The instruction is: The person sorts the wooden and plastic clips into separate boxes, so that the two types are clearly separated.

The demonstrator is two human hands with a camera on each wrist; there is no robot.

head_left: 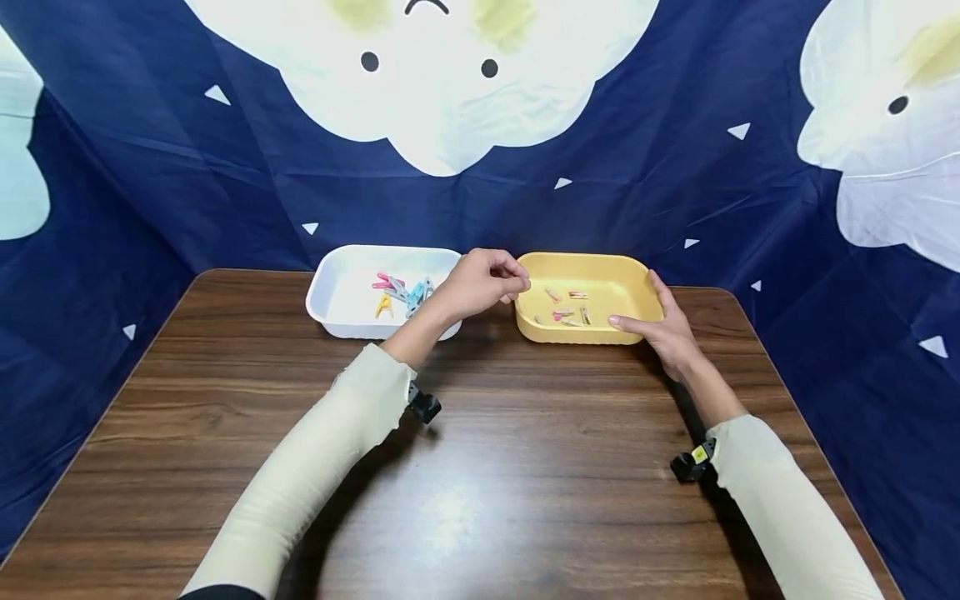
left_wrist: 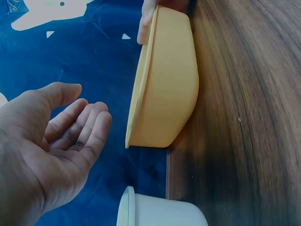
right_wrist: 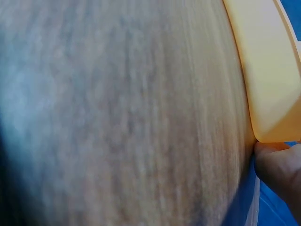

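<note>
My left hand [head_left: 483, 283] hovers over the gap between the two trays, near the left end of the yellow tray [head_left: 573, 335]. In the left wrist view the left hand's [left_wrist: 61, 127] fingers are loosely curled, thumb apart, with nothing between them. My right hand [head_left: 667, 325] holds the yellow tray by its right end, thumb over the front rim and fingers along the side. Several small clothespins [head_left: 578, 295] lie scattered in this tray. Pink, yellow, blue and grey plastic clothespins [head_left: 384, 305] lie in the white tray [head_left: 337, 330], whose right end is partly hidden by the left arm.
Both trays stand side by side near the far edge of the brown wooden table [head_left: 480, 433]. Behind it hangs a dark blue cloth [head_left: 247, 192] with white cloud shapes, which also runs along both sides.
</note>
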